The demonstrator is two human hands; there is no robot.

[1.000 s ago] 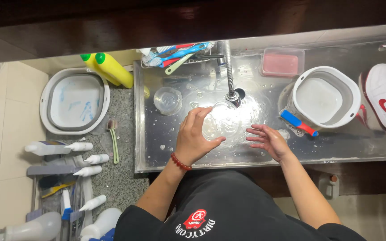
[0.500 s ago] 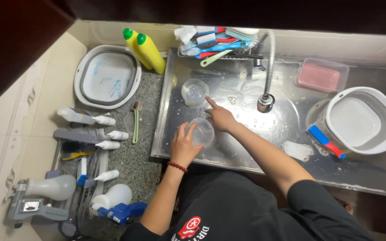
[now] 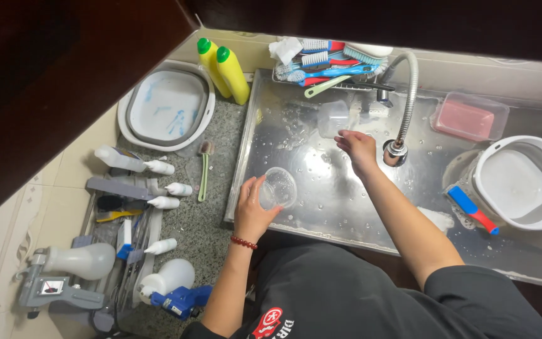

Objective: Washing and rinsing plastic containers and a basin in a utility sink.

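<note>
Over the wet steel sink (image 3: 321,207), the person's left hand (image 3: 253,210) has its fingers closed around a small clear plastic cup (image 3: 278,188), gripping it by the side wall near the sink's left edge, mouth tipped toward the camera. The right hand (image 3: 357,148) reaches further back, fingers loosely open and the fingertips just touching a second clear cup (image 3: 332,118) that stands in the basin near the flexible tap (image 3: 401,107); it is not yet gripped.

Both cups look light and thin-walled, so I judge they will flex if squeezed hard, and with water beaded all over the steel they are likely slippery. A hold around the side wall, thumb against fingers, seems the surest grip; pinching the rim alone could let a cup slide out.

Behind the tap a rack of brushes (image 3: 324,61) sits against the wall. A pink lidded box (image 3: 470,117) lies at the back right, and a white collapsible tub (image 3: 519,182) stands at the right with a blue and red brush (image 3: 472,209) just beside it. Left of the sink, on the speckled stone desk (image 3: 211,220), stand two yellow bottles (image 3: 224,69), a grey and white basin (image 3: 165,105), a thin green brush (image 3: 204,169) and several white squeeze bottles (image 3: 158,188)
</note>
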